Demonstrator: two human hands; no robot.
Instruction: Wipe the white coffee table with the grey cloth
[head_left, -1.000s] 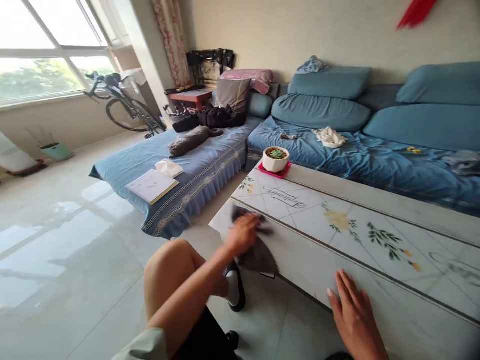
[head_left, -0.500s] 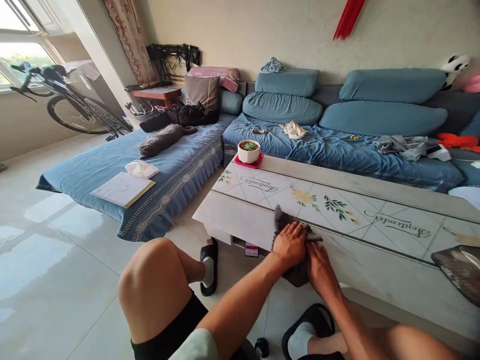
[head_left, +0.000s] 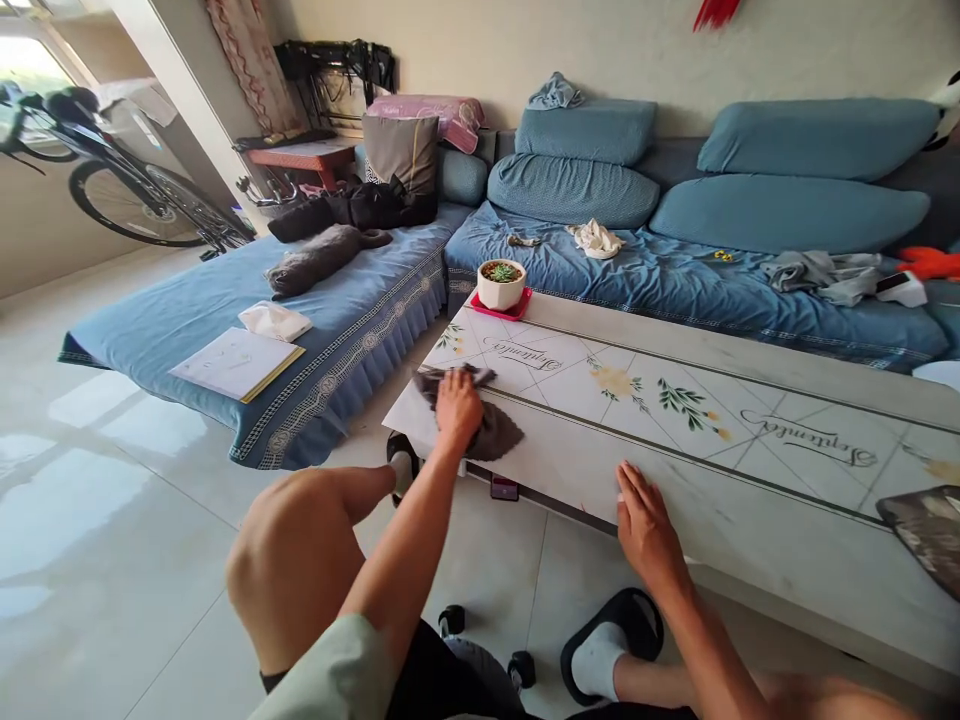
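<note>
My left hand point(head_left: 458, 408) presses a dark grey cloth point(head_left: 495, 430) onto the near left end of the coffee table point(head_left: 570, 460), its fingers bunched over the fabric. Part of the cloth lies spread to either side of that hand. At the table's near edge, further right, my right hand point(head_left: 649, 530) rests with fingers stretched out and nothing in it. A succulent in a white pot point(head_left: 501, 288) stands on a red saucer point(head_left: 517, 310) at the table's far left corner, beyond the cloth.
A dark, partly see-through bag point(head_left: 922, 530) lies at the table's right end. Behind stands a blue sofa point(head_left: 570, 190); a grey cat point(head_left: 322, 262), a tissue pack point(head_left: 274, 321) and a paper stack point(head_left: 236, 362) are on its left section. A bicycle point(head_left: 135, 185) leans by the window.
My left hand has slid the cloth leftward along the table to its left end. The right hand has come off the cloth and now rests on the table edge. The view has shifted slightly.
</note>
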